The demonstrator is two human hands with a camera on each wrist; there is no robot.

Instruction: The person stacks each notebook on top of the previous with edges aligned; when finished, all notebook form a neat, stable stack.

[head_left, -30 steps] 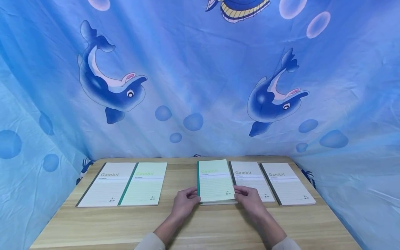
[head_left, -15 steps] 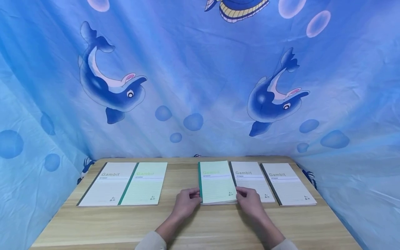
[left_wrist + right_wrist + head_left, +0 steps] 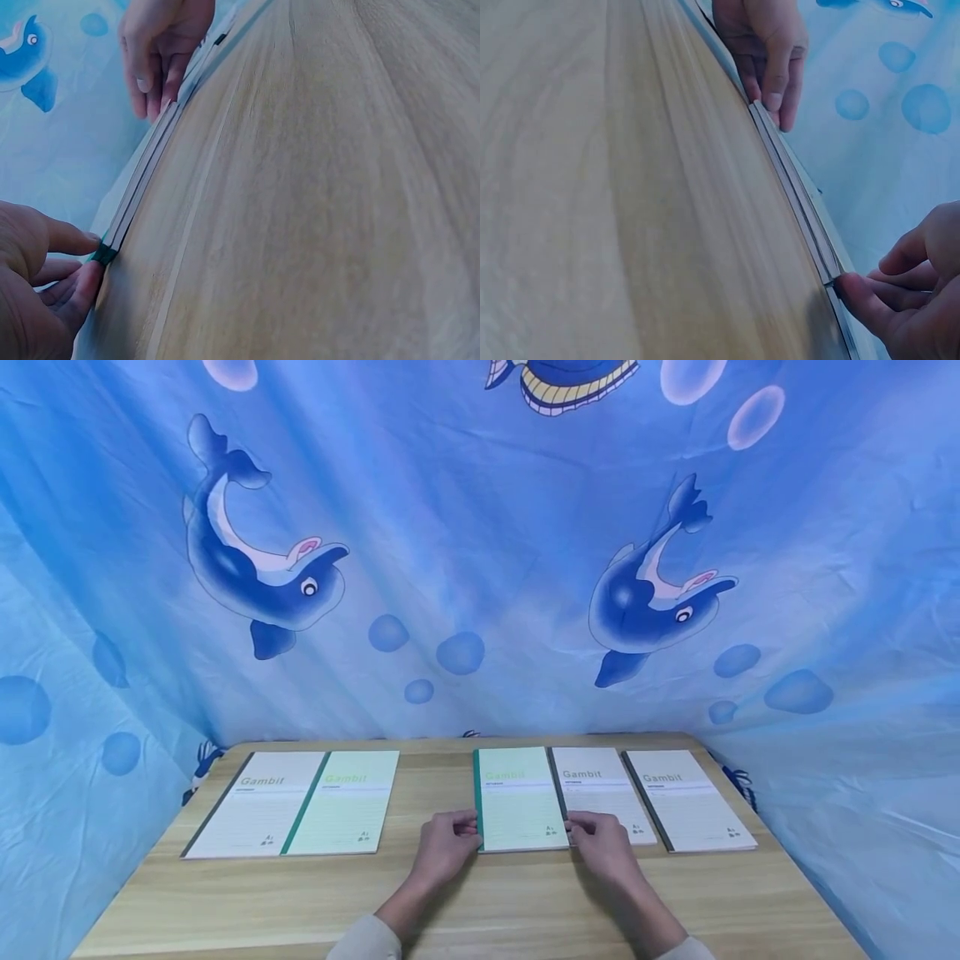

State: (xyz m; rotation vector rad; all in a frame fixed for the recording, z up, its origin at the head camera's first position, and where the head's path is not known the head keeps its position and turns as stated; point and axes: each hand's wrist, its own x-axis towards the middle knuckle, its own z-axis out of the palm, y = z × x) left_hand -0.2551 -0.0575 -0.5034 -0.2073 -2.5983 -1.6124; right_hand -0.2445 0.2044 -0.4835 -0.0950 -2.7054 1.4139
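A notebook with a green spine (image 3: pixel 517 806) lies squarely on another in a stack right of the table's middle. Edge-on, two layers show in the wrist views. My left hand (image 3: pixel 447 843) pinches the spine near the front corner, thumb and fingertip on it in the left wrist view. My right hand (image 3: pixel 602 843) is at the stack's front right corner, one fingertip touching the edge while another finger stands apart from it in the right wrist view. It overlaps the dark-spined notebook (image 3: pixel 600 785) to the right.
Further right lies another dark-spined notebook (image 3: pixel 686 802). At the left, a dark-spined notebook (image 3: pixel 258 810) and a green-spined notebook (image 3: pixel 345 806) lie side by side. A blue dolphin-print curtain (image 3: pixel 480 568) hangs behind the wooden table (image 3: pixel 510 910).
The top green-spined notebook, raised and slightly askew a second ago, has come down flat and lined up with the stack. Both hands have stayed at its sides.
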